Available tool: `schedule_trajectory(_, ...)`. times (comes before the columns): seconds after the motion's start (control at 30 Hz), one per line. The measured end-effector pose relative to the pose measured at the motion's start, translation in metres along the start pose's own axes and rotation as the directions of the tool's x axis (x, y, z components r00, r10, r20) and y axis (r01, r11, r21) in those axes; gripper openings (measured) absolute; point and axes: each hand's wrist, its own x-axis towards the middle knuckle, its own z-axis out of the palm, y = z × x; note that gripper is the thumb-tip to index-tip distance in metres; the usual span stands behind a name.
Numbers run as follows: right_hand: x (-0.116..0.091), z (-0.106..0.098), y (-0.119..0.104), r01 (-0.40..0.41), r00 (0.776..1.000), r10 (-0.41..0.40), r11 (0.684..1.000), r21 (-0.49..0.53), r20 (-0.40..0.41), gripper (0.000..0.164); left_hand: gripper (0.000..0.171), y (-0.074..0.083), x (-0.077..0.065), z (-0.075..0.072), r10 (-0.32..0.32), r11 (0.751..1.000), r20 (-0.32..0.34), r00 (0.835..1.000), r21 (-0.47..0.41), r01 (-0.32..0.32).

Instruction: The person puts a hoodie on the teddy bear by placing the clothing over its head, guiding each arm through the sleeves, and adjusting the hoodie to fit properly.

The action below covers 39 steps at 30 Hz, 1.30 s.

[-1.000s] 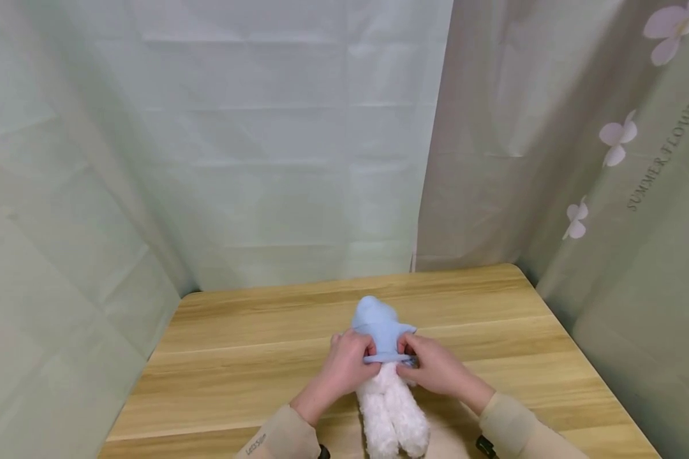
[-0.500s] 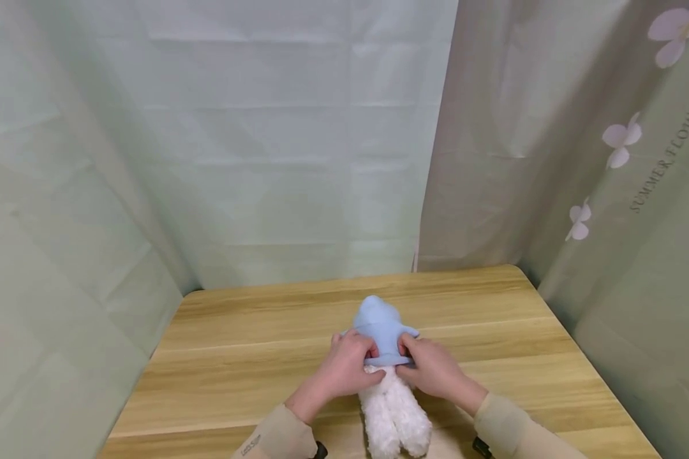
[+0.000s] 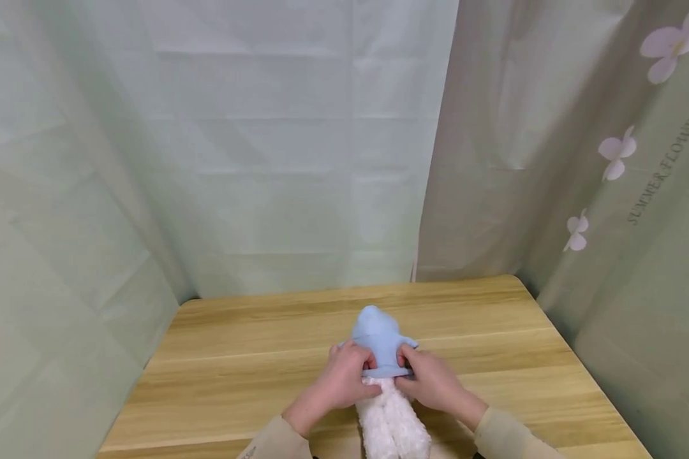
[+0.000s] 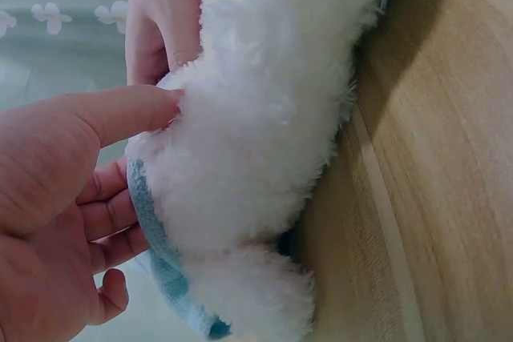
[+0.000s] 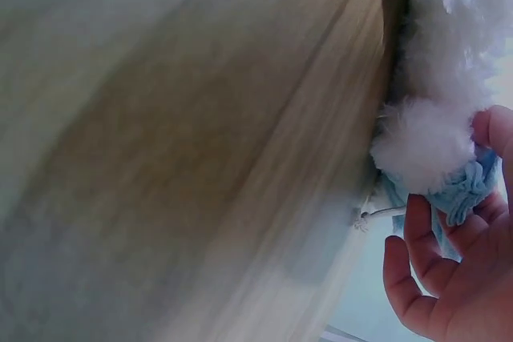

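A fluffy white plush toy (image 3: 387,424) lies on the wooden table, its legs toward the person. A light blue hooded top (image 3: 377,335) covers its upper part. At the left end of the hem, my left hand (image 3: 344,376) grips the cloth with curled fingers; in the left wrist view its thumb (image 4: 140,114) presses the white fur beside the blue edge (image 4: 156,242). My right hand (image 3: 430,380) pinches the other end of the hem. Seen from the right wrist, bunched blue cloth (image 5: 461,194) sits between its thumb and fingers. The toy's face is hidden.
The wood-grain table (image 3: 235,370) extends around the toy on both sides. Pale curtains (image 3: 264,159) enclose its back and sides, with printed flowers (image 3: 617,153) on the right one. A thin cord (image 5: 385,212) with a frayed end hangs by the toy.
The left thumb has slid down from the hem onto the white fur. At the right end, the hem lies straighter than before. The head view has tilted slightly upward.
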Motion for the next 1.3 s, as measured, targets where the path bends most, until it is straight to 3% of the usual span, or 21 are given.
schedule_trajectory(0.23, -0.001, 0.0013, 0.0021, -0.008, 1.0, 0.008, 1.0, 0.018, 0.008, 0.035, 0.034, -0.0021, 0.0019, 0.0025, 0.007, 1.0, -0.029, 1.0, -0.021, -0.008)
schedule_trajectory(0.57, -0.0023, 0.0028, 0.0011, -0.02, 1.0, 0.02, 1.0, 0.007, -0.02, 0.036, 0.034, 0.0008, 0.0031, 0.0026, 0.021, 1.0, -0.062, 0.998, 0.019, -0.02)
schedule_trajectory(1.3, -0.0008, -0.0001, 0.0015, -0.041, 0.999, 0.041, 0.999, 0.0, 0.015, 0.034, 0.035, -0.0007, 0.0066, 0.0041, -0.016, 1.0, -0.038, 0.999, 0.003, 0.017)
